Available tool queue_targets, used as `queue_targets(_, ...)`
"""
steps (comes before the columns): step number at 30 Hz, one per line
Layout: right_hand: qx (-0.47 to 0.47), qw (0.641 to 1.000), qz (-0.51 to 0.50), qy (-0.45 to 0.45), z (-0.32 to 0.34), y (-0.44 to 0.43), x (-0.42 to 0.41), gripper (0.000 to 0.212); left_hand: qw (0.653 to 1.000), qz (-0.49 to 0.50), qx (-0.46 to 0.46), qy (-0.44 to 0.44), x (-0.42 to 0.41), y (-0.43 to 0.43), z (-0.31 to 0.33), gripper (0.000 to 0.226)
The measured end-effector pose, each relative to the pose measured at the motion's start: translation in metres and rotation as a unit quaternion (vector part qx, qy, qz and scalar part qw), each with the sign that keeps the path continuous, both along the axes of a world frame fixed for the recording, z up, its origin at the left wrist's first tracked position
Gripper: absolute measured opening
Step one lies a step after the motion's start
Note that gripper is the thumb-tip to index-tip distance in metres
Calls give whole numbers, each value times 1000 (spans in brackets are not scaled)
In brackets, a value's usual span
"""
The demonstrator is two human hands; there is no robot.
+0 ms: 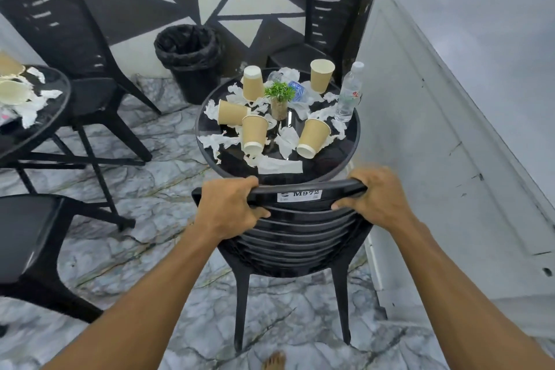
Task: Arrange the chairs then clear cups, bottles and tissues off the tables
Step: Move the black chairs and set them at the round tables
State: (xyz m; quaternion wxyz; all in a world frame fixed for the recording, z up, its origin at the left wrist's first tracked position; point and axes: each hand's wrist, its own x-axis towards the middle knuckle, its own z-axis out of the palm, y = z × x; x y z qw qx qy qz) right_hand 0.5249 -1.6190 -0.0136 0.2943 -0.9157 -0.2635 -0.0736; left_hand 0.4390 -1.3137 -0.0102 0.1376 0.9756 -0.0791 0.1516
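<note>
L hand (231, 207) + R hand (375, 198) both grip top rail of black chair (300, 237) back. Fingers curl over far side, thumbs on near side, rail btwn. Chair stands against round table (330, 159) w/ paper cups (254, 132), tissues (279, 166), water bottle (348, 96) on top.

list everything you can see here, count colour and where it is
held chair: one, black, near side of centre table
other chairs: three, black, one beyond centre table, two at left
centre table: one, black, middle
left table: one, black, left edge
paper cups: five, tan, centre table; at least two more on left table
bottles: two, clear, centre table; one upright, one crushed
tissues: many, white, both tables
plant: one, green, centre table
bin: one, black, by wall
cabinet: one, white, right
left hand: grips held chair's top
right hand: grips held chair's top
</note>
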Motion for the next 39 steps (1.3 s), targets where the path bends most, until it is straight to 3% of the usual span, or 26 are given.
queue_targets(5, -35, 998, -30, -47, -24, -18, -55, 53, 1000, -9, 11, 0, -51, -15, -10, 44)
queue_targets(18, -58, 991, 3, -119, -73, -61, -195, 46, 998, -11, 59, -12, -196, -54, -73, 44)
queue_targets(22, -60, 991, 10, -120, -87, -69, -230, 33, 997, -14, 62, -32, -233, -63, -89, 41)
queue_targets(24, -78, 992, 10, -95, -89, -71, -239, 25, 998, -14, 64, -16, -244, -68, -92, 29)
queue_targets(26, -101, 993, 9, -65, -93, -76, -245, 18, 997, -32, 67, 7, -254, -73, -91, 17)
queue_targets(29, -105, 993, 39, -46, -95, -81, -244, 20, 995, -46, 75, 35, -252, -72, -85, 44)
queue_targets(32, -96, 990, 63, -78, -82, -75, -228, 10, 994, -58, 76, 45, -237, -67, -73, 31)
queue_targets(39, -37, 989, 57, -132, -58, -68, -190, 32, 996, -76, 38, -25, -197, -60, -41, 6)
